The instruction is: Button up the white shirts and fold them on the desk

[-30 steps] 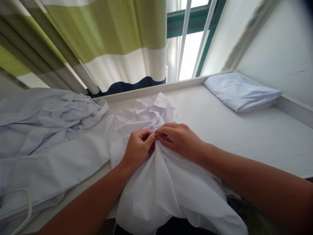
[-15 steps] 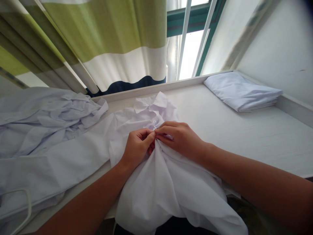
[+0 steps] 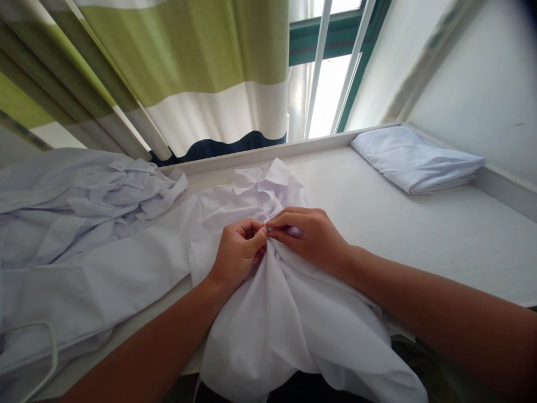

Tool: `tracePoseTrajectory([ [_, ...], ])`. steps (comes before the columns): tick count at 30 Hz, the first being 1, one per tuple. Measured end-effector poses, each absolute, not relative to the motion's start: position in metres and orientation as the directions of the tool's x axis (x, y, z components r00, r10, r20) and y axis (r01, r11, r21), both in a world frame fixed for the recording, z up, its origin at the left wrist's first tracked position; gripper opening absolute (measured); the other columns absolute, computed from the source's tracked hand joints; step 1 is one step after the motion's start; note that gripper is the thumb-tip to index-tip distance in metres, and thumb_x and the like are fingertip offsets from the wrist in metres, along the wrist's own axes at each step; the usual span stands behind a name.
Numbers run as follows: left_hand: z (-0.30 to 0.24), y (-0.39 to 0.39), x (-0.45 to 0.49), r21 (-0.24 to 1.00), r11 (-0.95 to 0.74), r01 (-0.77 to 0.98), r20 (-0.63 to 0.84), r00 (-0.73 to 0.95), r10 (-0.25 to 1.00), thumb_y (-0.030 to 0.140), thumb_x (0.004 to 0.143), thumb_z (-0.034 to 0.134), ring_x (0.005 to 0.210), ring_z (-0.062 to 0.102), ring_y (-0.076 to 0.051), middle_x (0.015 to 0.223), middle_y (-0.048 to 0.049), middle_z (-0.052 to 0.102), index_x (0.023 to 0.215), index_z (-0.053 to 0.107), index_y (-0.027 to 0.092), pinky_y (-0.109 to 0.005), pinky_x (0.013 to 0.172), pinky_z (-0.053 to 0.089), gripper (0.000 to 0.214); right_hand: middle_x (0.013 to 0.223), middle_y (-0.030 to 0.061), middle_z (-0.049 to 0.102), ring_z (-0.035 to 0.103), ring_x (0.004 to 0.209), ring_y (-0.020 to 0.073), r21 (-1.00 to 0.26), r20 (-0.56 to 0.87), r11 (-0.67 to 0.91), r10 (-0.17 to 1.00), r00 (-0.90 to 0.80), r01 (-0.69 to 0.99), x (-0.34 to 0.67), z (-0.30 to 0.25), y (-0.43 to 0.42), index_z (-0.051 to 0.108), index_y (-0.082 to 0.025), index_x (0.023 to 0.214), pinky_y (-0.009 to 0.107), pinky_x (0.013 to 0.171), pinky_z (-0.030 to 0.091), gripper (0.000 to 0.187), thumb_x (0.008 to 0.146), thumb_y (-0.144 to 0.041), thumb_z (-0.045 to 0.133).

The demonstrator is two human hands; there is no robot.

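Observation:
A white collared shirt (image 3: 268,313) lies front up before me, its collar at the far end and its lower part draped over the table's near edge. My left hand (image 3: 240,249) pinches the front opening between thumb and fingers. Against its fingertips, my right hand (image 3: 308,235) pinches the same spot from the right. The cloth gathers in folds below this point. A small button shows on the front strip just above my fingers. Whatever lies right between the fingertips is hidden.
More white garments (image 3: 84,207) are heaped on the left. A folded white cloth (image 3: 415,159) rests in the far right corner of the white table (image 3: 444,235). A pale curved bar (image 3: 52,347) shows at the lower left. Behind the raised back edge hangs a striped curtain (image 3: 210,50).
Both hands keep their pinch at the same place on the shirt front, with only a slight shift of the fingers. The whole view has drifted a little.

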State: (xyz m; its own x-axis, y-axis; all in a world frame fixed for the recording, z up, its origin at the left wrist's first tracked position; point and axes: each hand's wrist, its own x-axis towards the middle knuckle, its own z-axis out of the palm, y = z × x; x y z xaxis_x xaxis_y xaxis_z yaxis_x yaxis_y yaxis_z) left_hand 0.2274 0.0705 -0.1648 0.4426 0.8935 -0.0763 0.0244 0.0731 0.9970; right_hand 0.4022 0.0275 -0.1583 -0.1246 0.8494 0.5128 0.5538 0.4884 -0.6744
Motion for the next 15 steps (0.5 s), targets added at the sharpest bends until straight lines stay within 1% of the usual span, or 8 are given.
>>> tracePoseTrajectory([
  [3,-0.1613,0.0695,0.2275,0.999,0.040,0.028,-0.048,0.437,0.898,0.034,0.084,0.070,0.038,0.038,-0.004,0.051,0.0059,0.051,0.070,0.059,0.016,-0.019,0.039,0.027,0.025,0.091,0.0057,0.077,0.070,0.081,0.0178,-0.762,0.470,0.441,0.880,-0.064,0.474,0.3990,-0.1557,0.0272,0.077,-0.018,0.094,0.031,0.077,0.055,0.012,0.086,-0.016,0.069],
  [8,-0.1566,0.0667,0.2272,0.998,-0.014,0.063,-0.015,0.438,0.899,0.036,0.086,0.067,0.042,0.037,-0.005,0.053,0.0068,0.046,0.071,0.054,0.018,-0.020,0.043,0.028,0.027,0.091,0.0047,0.077,0.071,0.084,0.0195,-0.882,0.342,0.326,0.940,-0.016,0.339,0.3962,-0.1525,0.0267,0.076,-0.019,0.094,0.032,0.077,0.056,0.011,0.085,-0.022,0.070],
  [12,-0.1556,0.0660,0.2260,0.987,-0.110,0.114,0.049,0.442,0.896,0.034,0.086,0.065,0.051,0.038,-0.007,0.060,0.0058,0.047,0.072,0.053,0.018,-0.020,0.050,0.033,0.025,0.091,0.0048,0.077,0.070,0.084,0.0191,-0.935,0.280,0.278,0.960,-0.025,0.221,0.3973,-0.1557,0.0288,0.075,-0.018,0.094,0.032,0.077,0.056,0.013,0.085,-0.026,0.071],
  [15,-0.1548,0.0663,0.2255,0.979,-0.147,0.138,0.070,0.447,0.892,0.032,0.086,0.063,0.056,0.040,-0.008,0.063,0.0047,0.048,0.071,0.053,0.018,-0.021,0.054,0.035,0.023,0.091,0.0043,0.076,0.069,0.084,0.0185,-0.962,0.237,0.239,0.971,-0.035,0.135,0.3984,-0.1592,0.0310,0.074,-0.018,0.093,0.032,0.078,0.055,0.014,0.083,-0.028,0.072],
])
